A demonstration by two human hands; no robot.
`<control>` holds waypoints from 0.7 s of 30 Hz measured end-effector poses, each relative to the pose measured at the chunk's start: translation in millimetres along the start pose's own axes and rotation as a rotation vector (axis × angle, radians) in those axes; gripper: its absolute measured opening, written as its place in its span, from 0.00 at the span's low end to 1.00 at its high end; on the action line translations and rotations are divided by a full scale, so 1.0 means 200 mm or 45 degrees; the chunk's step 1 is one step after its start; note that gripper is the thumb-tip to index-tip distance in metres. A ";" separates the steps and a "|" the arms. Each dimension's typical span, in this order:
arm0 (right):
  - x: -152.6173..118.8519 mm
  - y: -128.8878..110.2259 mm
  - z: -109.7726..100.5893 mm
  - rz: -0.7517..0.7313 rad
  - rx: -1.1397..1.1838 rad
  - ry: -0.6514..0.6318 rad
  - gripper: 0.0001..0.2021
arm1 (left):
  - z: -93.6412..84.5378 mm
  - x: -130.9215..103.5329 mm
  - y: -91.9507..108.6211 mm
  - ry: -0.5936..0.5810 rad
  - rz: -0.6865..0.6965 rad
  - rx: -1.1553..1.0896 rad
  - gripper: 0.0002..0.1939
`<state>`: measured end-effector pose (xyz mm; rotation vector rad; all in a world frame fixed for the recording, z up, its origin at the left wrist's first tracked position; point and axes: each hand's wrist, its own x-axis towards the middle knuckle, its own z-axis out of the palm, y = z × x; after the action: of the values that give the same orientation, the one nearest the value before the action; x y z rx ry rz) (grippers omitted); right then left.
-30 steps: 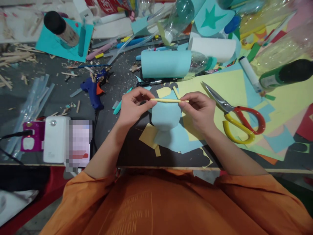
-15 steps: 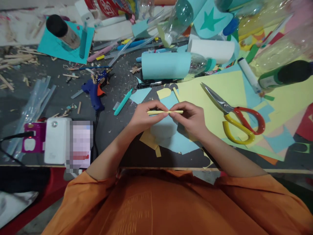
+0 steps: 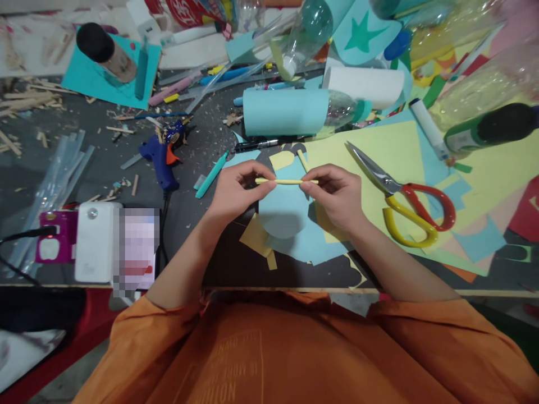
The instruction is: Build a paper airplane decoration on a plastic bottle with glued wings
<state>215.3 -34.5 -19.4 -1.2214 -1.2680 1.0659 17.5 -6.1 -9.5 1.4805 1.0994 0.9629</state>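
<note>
A thin yellow paper strip (image 3: pixel 288 182), narrow like a rolled or folded stick, is stretched level between both hands. My left hand (image 3: pixel 242 188) pinches it near its left end with thumb and fingers. Near the right end, my right hand (image 3: pixel 334 193) grips it the same way. Beneath the strip lies light blue paper (image 3: pixel 282 210), with a hand's shadow across it. Just beyond the hands are a small yellow rounded paper piece (image 3: pixel 282 160) and a short yellow strip (image 3: pixel 302 160).
Scissors (image 3: pixel 391 188) lie open on yellow paper (image 3: pixel 370 157) at the right. A blue glue gun (image 3: pixel 162 160) and a teal marker (image 3: pixel 213 175) are at the left. Behind stands clutter around a blue-wrapped bottle (image 3: pixel 286 112). A phone (image 3: pixel 141 247) sits near the front edge.
My hands have moved apart along the yellow strip, from its middle towards its ends. They and the strip are slightly farther from my body.
</note>
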 end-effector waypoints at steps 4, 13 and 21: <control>0.01 0.00 -0.01 -0.017 0.028 0.006 0.14 | -0.01 0.01 0.00 0.029 0.030 -0.011 0.10; 0.03 0.00 -0.02 0.028 0.026 0.026 0.12 | -0.04 0.02 0.00 0.103 -0.009 0.014 0.14; 0.01 0.00 -0.02 -0.008 0.030 -0.035 0.12 | -0.03 0.01 0.03 -0.069 0.046 0.149 0.12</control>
<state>219.9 -31.8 -19.8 -1.1880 -1.2764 1.0936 13.8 -3.1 -3.4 1.6170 1.1091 0.8911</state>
